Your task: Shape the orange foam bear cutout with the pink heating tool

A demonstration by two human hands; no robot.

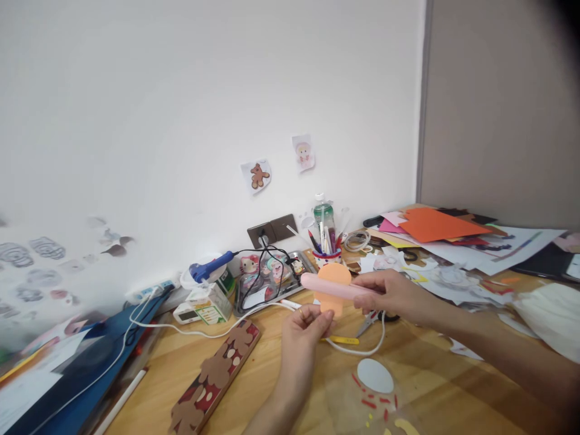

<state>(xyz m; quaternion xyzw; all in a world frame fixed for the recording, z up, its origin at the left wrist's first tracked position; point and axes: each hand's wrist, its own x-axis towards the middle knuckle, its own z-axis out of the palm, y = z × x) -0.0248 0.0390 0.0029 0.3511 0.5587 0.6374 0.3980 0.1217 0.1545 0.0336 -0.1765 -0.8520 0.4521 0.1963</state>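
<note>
My left hand [308, 326] pinches the lower end of a pale orange paper cutout [334, 273] with a round top. In my right hand [385, 293] is a long pink wand-shaped tool [328, 286], rounded at its tip. It lies across the front of the cutout and hides its middle; whether they touch, I cannot tell. A white cord [378, 344] loops below my right hand. Scissors [365, 324] and a yellow strip-like tool [345, 340] lie behind and under my hands. Nearer to me on the table are a white oval cutout [375, 375] and small red pieces [368, 403].
A brown bear-pattern box [217, 380] lies left of my left hand. Behind stand a pen cup [327, 257], a bottle [323, 210] and a tray [272, 293] with cables. A blue glue gun [212, 267] rests at back left; coloured paper [439, 225] is piled right.
</note>
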